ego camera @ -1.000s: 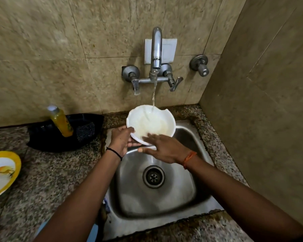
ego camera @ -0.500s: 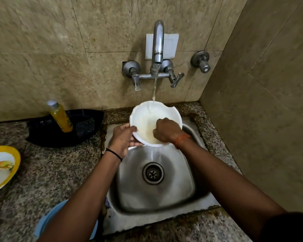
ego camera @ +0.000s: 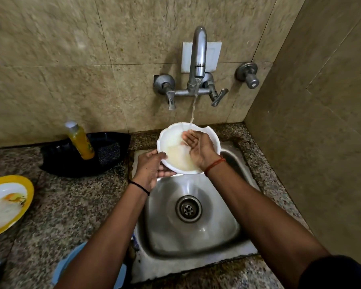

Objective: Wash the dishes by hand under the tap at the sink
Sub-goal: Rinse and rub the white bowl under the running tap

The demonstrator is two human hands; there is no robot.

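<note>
1. Bowl [ego camera: 175, 151], white w/ chipped rim, is held tilted over the sink [ego camera: 196, 236], under the running tap [ego camera: 198, 55].
2. L hand [ego camera: 149, 170] grips the bowl's near-left rim.
3. R hand [ego camera: 198, 147] is open, palm up inside the bowl, water hitting its fingers [ego camera: 187, 136].
4. Yellow bottle [ego camera: 80, 140]: label too blurred to read.

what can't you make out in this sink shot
Head view, the only one:
- Underside of the white bowl: hidden by the bowl itself and the left hand.
- Bowl surface under the right hand: covered by it.
- Yellow-rimmed plate: cut off by the left edge.
- Label on the orange bottle: too small to read.
- Blue item at the bottom: mostly behind the left forearm.
</note>
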